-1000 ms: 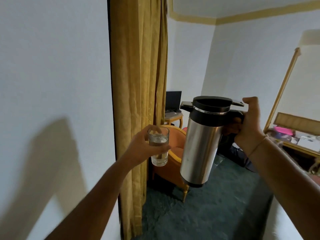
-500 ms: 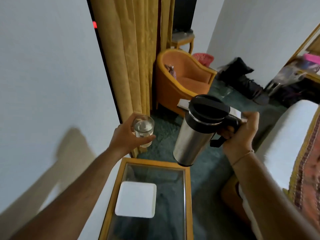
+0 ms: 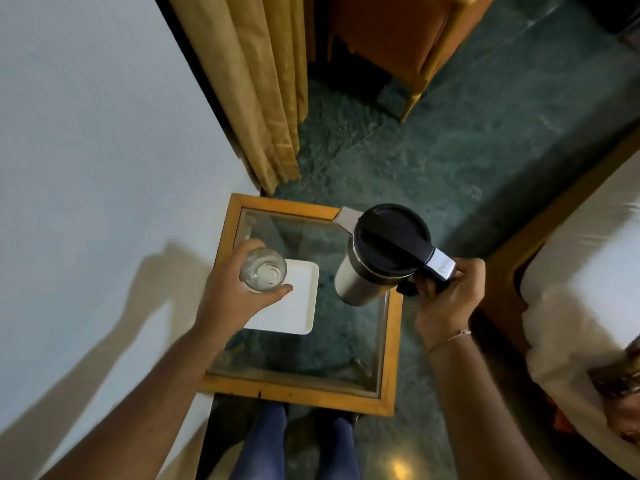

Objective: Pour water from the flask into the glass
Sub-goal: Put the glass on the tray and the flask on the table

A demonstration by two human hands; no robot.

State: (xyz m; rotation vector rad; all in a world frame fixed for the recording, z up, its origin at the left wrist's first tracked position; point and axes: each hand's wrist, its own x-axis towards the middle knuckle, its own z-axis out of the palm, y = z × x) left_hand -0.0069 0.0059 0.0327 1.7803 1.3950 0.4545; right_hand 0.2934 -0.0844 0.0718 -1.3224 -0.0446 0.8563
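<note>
My left hand (image 3: 235, 292) grips a clear glass (image 3: 263, 270) with water in it, held upright above the left part of a white square tray (image 3: 298, 306). My right hand (image 3: 446, 299) holds the handle of a steel flask (image 3: 377, 258) with a black lid, seen from above. The flask is nearly upright, hanging over the right side of the glass-topped table (image 3: 304, 389). Glass and flask are apart, about a hand's width between them. No water is flowing.
The small table has a wooden frame and stands against a white wall (image 3: 86, 133). A yellow curtain (image 3: 256, 84) hangs behind it. An orange chair (image 3: 398, 39) stands on the green floor beyond. A white bed (image 3: 588, 271) lies at the right. My legs show below the table.
The view has tipped down from the room to the table. Both hands have lowered, bringing the glass over the tray and the flask over the table's right side.
</note>
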